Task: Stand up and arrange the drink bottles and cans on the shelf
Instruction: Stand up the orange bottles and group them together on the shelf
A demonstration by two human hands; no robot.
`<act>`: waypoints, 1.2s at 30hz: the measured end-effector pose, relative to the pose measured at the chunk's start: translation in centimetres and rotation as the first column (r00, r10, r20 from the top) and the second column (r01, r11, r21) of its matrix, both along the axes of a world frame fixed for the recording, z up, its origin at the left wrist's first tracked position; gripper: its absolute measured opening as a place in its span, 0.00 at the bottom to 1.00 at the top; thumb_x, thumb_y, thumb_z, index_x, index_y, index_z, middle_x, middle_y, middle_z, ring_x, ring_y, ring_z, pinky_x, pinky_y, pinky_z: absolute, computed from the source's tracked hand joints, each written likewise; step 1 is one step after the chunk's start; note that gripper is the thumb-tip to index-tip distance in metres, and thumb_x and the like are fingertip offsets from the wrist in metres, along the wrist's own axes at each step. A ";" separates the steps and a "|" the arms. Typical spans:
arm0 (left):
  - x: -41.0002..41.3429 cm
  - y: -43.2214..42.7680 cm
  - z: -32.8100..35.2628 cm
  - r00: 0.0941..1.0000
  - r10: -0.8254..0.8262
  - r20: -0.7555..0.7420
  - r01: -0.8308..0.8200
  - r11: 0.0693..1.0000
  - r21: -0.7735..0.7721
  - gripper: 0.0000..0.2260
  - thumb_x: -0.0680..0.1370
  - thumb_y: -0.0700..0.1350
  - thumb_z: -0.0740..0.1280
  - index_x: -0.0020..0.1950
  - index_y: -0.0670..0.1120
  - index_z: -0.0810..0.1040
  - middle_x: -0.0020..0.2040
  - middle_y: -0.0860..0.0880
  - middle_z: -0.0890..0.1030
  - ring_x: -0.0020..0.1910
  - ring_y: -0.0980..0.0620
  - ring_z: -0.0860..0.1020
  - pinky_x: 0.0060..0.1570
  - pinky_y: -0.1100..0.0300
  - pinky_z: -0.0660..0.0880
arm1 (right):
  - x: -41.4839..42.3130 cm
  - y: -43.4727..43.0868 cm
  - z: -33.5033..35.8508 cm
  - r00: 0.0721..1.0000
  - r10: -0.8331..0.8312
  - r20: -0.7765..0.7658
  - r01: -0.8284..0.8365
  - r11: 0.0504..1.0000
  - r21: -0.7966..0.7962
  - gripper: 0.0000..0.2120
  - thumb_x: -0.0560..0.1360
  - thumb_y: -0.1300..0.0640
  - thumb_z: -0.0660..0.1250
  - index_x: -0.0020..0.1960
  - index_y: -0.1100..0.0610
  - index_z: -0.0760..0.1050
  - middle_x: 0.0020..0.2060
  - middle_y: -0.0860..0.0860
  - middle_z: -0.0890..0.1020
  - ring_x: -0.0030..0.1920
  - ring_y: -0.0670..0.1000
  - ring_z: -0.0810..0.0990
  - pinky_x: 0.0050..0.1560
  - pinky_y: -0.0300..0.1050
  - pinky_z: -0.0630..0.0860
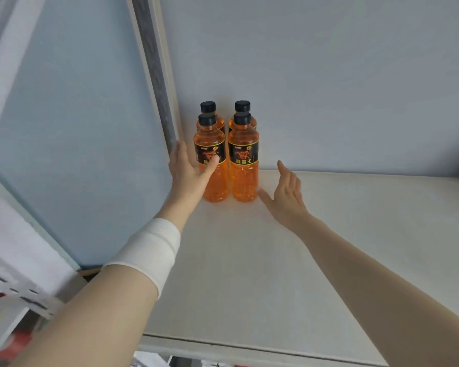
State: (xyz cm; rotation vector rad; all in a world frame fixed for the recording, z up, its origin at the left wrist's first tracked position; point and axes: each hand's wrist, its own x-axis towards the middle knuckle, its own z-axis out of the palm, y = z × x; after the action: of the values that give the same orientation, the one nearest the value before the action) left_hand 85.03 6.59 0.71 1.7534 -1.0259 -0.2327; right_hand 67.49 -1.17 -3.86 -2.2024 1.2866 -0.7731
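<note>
Several orange drink bottles with black caps and black labels stand upright in a two-by-two block at the back left of the white shelf [249, 260]. The front left bottle [215, 181] has my left hand [187, 176] against its left side, thumb lying across the label, fingers spread. The front right bottle [243, 165] stands beside it; my right hand [286, 194] is open just to its right, thumb near the base. The two rear bottles [208, 108] [242, 105] show mostly their caps.
A pale blue back wall rises behind the bottles, and a blue side panel [77, 154] with a white frame post [157, 75] closes the left. The shelf's front edge [249, 345] runs along the bottom. A white band wraps my left forearm [149, 250]. Blurred items sit lower left.
</note>
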 end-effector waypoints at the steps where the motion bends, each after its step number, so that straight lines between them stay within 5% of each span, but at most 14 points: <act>1: -0.8 0.7 -0.2 0.993 0.053 0.109 -0.052 0.999 -0.016 0.37 0.76 0.55 0.65 0.77 0.43 0.50 0.78 0.45 0.50 0.77 0.48 0.48 0.73 0.53 0.51 | -1.3 0.2 0.3 0.994 -0.014 -0.109 0.009 0.999 -0.045 0.37 0.77 0.44 0.58 0.76 0.56 0.42 0.76 0.55 0.49 0.76 0.55 0.45 0.75 0.52 0.47; 5: -5.0 2.9 -0.4 0.852 0.049 0.521 -0.106 0.991 0.080 0.34 0.77 0.55 0.61 0.76 0.42 0.51 0.78 0.42 0.49 0.77 0.44 0.48 0.74 0.52 0.50 | -7.0 1.4 2.3 0.889 -0.072 -0.452 -0.011 0.984 -0.178 0.35 0.79 0.42 0.52 0.76 0.57 0.39 0.76 0.56 0.42 0.76 0.57 0.38 0.74 0.55 0.40; 11: -15.7 4.8 0.3 0.709 -0.211 0.673 -0.074 0.927 0.368 0.32 0.80 0.56 0.55 0.77 0.41 0.46 0.78 0.43 0.45 0.77 0.45 0.42 0.75 0.50 0.44 | -18.7 4.6 4.9 0.731 -0.169 -0.661 -0.044 0.955 -0.292 0.35 0.79 0.41 0.50 0.76 0.55 0.37 0.76 0.54 0.39 0.75 0.56 0.35 0.75 0.57 0.38; 16: -28.4 6.8 1.1 0.645 -0.327 0.690 -0.059 0.879 0.472 0.32 0.80 0.57 0.53 0.76 0.40 0.45 0.78 0.42 0.46 0.77 0.46 0.42 0.75 0.50 0.42 | -31.4 8.9 6.4 0.725 -0.212 -0.655 -0.011 0.948 -0.318 0.34 0.79 0.42 0.51 0.76 0.55 0.39 0.76 0.54 0.41 0.76 0.55 0.37 0.73 0.56 0.37; 24: -50.5 4.1 4.0 0.533 -0.524 0.665 0.227 0.845 0.484 0.32 0.80 0.57 0.53 0.77 0.42 0.45 0.78 0.43 0.46 0.77 0.47 0.44 0.75 0.50 0.42 | -53.0 11.6 9.3 0.714 -0.386 -0.585 0.221 0.916 -0.335 0.34 0.79 0.43 0.53 0.76 0.54 0.40 0.77 0.54 0.43 0.76 0.56 0.38 0.73 0.57 0.38; 36: -76.9 -7.6 3.9 0.325 -0.680 0.658 0.555 0.700 0.450 0.33 0.80 0.59 0.53 0.77 0.43 0.46 0.78 0.44 0.48 0.77 0.46 0.45 0.74 0.51 0.44 | -78.2 6.4 8.4 0.586 -0.602 -0.542 0.536 0.790 -0.297 0.35 0.79 0.43 0.53 0.76 0.54 0.40 0.77 0.54 0.43 0.76 0.55 0.39 0.75 0.54 0.40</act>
State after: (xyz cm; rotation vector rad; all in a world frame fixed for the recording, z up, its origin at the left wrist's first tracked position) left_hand 8.17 -1.01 4.60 1.4688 -2.4414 0.0390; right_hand -10.75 5.27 4.50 -2.1979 2.4255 -0.2977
